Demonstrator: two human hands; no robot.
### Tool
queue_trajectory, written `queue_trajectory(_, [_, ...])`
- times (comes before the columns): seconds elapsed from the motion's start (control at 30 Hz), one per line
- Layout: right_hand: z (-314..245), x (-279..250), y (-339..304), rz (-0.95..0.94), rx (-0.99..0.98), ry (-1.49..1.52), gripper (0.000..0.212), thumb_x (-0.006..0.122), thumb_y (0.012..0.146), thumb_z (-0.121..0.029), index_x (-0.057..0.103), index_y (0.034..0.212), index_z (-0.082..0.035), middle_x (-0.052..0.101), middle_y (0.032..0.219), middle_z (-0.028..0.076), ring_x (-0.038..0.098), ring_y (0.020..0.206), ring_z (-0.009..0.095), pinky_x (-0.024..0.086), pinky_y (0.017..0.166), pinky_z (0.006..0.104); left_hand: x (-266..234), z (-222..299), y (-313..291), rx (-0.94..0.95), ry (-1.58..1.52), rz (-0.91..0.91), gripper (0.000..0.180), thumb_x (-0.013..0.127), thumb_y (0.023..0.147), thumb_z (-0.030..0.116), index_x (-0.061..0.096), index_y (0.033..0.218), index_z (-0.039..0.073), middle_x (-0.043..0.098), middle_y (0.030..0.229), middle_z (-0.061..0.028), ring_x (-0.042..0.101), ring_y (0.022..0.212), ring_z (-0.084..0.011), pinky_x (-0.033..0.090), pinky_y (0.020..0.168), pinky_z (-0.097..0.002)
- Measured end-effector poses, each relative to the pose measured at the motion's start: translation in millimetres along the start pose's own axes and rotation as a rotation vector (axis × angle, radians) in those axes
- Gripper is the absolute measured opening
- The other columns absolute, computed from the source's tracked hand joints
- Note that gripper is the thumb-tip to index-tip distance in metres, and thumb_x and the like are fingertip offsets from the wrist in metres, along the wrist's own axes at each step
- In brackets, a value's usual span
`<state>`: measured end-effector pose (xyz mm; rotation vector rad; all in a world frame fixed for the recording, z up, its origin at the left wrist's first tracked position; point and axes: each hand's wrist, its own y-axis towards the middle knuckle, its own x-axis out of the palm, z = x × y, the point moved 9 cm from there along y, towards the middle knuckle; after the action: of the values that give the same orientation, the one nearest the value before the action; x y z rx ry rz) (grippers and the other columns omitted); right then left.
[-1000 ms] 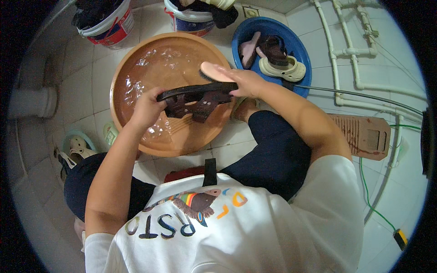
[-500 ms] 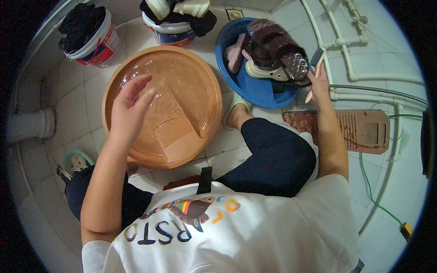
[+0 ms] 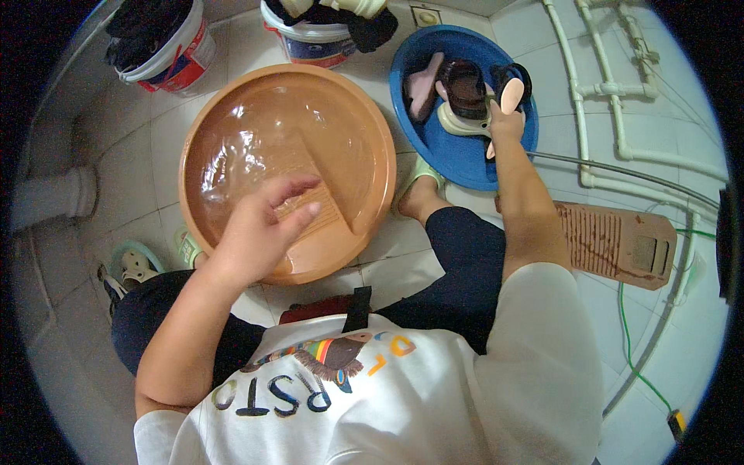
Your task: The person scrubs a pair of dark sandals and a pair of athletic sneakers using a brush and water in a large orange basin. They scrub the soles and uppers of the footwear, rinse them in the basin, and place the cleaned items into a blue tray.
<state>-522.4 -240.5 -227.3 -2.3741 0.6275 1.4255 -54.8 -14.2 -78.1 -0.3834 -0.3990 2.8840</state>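
Note:
My left hand (image 3: pixel 263 229) hovers over the orange basin (image 3: pixel 191 167), fingers apart and nothing in them. Water fills this basin, and a ridged washboard surface (image 3: pixel 325 203) shows in it. At the blue basin (image 3: pixel 457 177) on the right, my right hand (image 3: pixel 508 124) is closed around what looks like a brush (image 3: pixel 511 95) with a pink back and handle. Dark brown footwear (image 3: pixel 466 84) lies beside that hand, above a cream clog (image 3: pixel 462 120). Whether my fingers also grip the dark footwear, I cannot tell. A pinkish shoe (image 3: pixel 423 89) leans at the basin's left side.
Two buckets, a left one (image 3: pixel 174 66) and a right one (image 3: pixel 314 45), hold dark items at the back. A brown washboard (image 3: pixel 616 242) lies on the floor at right. Pipes (image 3: pixel 593 89) run along the right wall. A green cord (image 3: pixel 632 341) trails nearby.
The dark footwear has gone lower into the blue basin, and my right hand has moved left over it with the brush. My left hand has shifted right and nearer to me above the orange basin.

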Motion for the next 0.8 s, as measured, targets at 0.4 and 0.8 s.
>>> queue_trajectory(0.4, [-21, 65, -62, -0.159, 0.736, 0.940, 0.048, 0.057, 0.078, -0.008, 0.038, 0.122, -0.004, 0.049, 0.110, 0.016, 0.061, 0.078, 0.027, 0.049, 0.069, 0.0488, 11, -9, -5, -0.029, 0.102, -0.093, 0.037, 0.061, 0.084, 0.022, 0.055, 0.112, -0.001, 0.060, 0.107, -0.0184, 0.058, 0.101, -0.0266, 0.046, 0.084, -0.0343])
queue_trajectory(0.8, [-142, -41, -323, -1.007, 0.385, 0.945, 0.033, 0.060, 0.076, -0.008, 0.038, 0.102, -0.009, 0.049, 0.078, 0.009, 0.056, 0.047, 0.024, 0.045, 0.036, 0.0285, -43, -80, -7, -0.526, -1.001, 0.477, 0.059, 0.050, 0.085, 0.053, 0.049, 0.116, 0.004, 0.058, 0.110, -0.0098, 0.055, 0.099, -0.0222, 0.040, 0.090, -0.0430])
